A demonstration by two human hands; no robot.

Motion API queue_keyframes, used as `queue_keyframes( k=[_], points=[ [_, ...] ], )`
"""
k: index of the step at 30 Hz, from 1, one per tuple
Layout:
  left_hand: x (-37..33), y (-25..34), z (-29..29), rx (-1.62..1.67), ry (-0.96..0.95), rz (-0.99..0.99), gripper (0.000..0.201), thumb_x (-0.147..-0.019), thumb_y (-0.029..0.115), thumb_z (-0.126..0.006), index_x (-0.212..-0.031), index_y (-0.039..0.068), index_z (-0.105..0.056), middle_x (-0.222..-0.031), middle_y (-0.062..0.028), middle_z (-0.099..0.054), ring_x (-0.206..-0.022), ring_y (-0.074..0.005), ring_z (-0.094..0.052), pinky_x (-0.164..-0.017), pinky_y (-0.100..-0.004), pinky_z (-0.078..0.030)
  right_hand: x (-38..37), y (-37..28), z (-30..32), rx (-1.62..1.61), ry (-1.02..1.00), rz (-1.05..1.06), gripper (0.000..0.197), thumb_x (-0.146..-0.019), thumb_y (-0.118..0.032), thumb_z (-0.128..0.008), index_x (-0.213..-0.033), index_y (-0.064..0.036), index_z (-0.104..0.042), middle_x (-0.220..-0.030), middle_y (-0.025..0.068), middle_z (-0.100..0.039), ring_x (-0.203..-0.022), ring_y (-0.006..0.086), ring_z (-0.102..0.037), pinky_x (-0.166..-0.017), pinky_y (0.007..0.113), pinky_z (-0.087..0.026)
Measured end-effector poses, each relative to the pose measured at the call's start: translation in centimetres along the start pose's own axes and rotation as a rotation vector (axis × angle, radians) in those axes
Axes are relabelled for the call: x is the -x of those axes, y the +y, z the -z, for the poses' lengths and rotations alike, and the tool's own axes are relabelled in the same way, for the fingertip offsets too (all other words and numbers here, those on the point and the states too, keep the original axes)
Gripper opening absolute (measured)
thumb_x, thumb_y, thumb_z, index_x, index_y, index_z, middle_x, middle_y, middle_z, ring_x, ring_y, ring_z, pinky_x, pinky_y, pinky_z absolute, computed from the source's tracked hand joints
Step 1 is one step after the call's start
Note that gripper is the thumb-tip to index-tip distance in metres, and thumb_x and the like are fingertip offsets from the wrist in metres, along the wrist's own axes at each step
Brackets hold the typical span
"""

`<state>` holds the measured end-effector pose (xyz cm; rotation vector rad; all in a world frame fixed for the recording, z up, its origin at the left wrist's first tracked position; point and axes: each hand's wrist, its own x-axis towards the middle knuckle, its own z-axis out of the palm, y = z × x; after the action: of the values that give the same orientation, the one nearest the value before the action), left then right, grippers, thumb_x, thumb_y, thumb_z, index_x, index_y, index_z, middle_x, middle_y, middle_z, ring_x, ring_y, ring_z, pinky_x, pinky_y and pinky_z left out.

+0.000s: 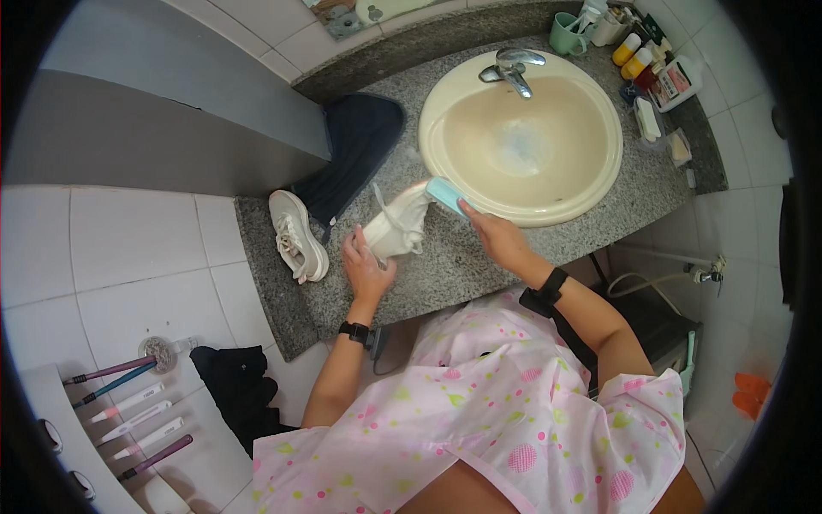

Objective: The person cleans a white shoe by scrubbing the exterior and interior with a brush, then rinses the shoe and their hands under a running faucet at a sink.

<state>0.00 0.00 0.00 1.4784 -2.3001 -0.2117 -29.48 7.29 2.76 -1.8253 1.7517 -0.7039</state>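
Shoe in one hand, blue brush in the other, right by the sink

Far left, a row of slim sticks (141, 420) sits on a white holder, with some black cloth (235, 377) hanging just beside; next along is the spare shoe (298, 238), a pale lace-up at the left end of the speckled grey counter (454, 265); a navy cloth (358, 141) lies behind it, spread toward the back.

Then the left hand (370, 272), black band on the wrist; its fingers (356, 245) are curled round the near end of the held shoe (396, 230), pinching it there; that shoe is whitish, tilted, laces loose, and it's over the counter between the spare shoe and the sink (434, 141); can't tell whether it's resting on the counter or held just above.

At its far end is the blue brush (446, 196), up against the shoe as far as I can see, underside hidden; the right hand (503, 244) has that one, thumb and fingers pinching its near end, black band on this wrist too.

Sink's oval and cream, with a bluish-white patch at the bottom; chrome tap (514, 70) at the back; past it, a green cup (565, 36), two yellow bottles (632, 56) and a white bottle (676, 83) crowd the right corner; lower right, something orange (750, 396).
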Motion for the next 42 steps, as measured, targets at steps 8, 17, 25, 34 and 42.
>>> queue_keyframes(
  k=[8,17,25,34,42],
  points=[
    [-1.3,0.8,-0.1,-0.133,-0.145,0.114,0.078,-0.07,0.015,-0.068,-0.138,-0.003,-0.033,-0.11,-0.023,-0.043,-0.1,-0.0413,-0.047,-0.081,-0.0466,-0.047,-0.1,-3.1,-4.7,0.11,-0.315,0.171,0.074,-0.081,0.002,-0.048,-0.147,-0.0221,-0.026,-0.079,0.0215,-0.057,-0.068,0.0365,-0.061,-0.061,0.047,-0.049],
    [-1.6,2.7,-1.6,-0.281,-0.155,0.226,0.071,-0.067,0.004,-0.068,-0.128,-0.008,-0.034,-0.105,-0.0231,-0.045,-0.098,-0.0409,-0.049,-0.084,-0.0445,-0.044,-2.1,-2.4,-5.8,0.198,-0.195,0.058,0.073,-0.082,-0.001,-0.048,-0.147,-0.026,-0.026,-0.082,0.019,-0.059,-0.067,0.0351,-0.062,-0.058,0.045,-0.05],
    [-1.6,3.1,-1.8,-0.287,-0.125,0.171,0.056,-0.073,0.01,-0.065,-0.12,-0.006,-0.04,-0.104,-0.02,-0.047,-0.097,-0.0371,-0.051,-0.08,-0.0432,-0.047,-3.1,-2.1,-4.9,0.09,0.063,0.005,0.062,-0.085,-0.004,-0.046,-0.143,-0.0233,-0.033,-0.079,0.0176,-0.06,-0.069,0.0357,-0.062,-0.061,0.046,-0.051],
    [-1.9,3.6,-1.6,-0.243,-0.132,0.177,0.05,-0.067,0.003,-0.066,-0.111,-0.005,-0.042,-0.103,-0.0206,-0.047,-0.099,-0.0388,-0.049,-0.084,-0.0434,-0.045,-1.3,-2.2,-6.7,0.01,-0.037,0.06,0.071,-0.083,0.003,-0.045,-0.146,-0.0255,-0.03,-0.082,0.0199,-0.059,-0.069,0.0355,-0.061,-0.063,0.045,-0.05],
    [-2.1,3.0,-1.8,-0.2,-0.153,0.167,0.045,-0.068,0.005,-0.064,-0.107,-0.004,-0.042,-0.102,-0.023,-0.047,-0.098,-0.0409,-0.049,-0.085,-0.0455,-0.044,-0.7,-2.0,-5.8,-0.089,-0.122,0.118,0.067,-0.083,0.0,-0.047,-0.146,-0.0204,-0.031,-0.078,0.0187,-0.059,-0.068,0.0352,-0.061,-0.061,0.044,-0.047]
  ],
)
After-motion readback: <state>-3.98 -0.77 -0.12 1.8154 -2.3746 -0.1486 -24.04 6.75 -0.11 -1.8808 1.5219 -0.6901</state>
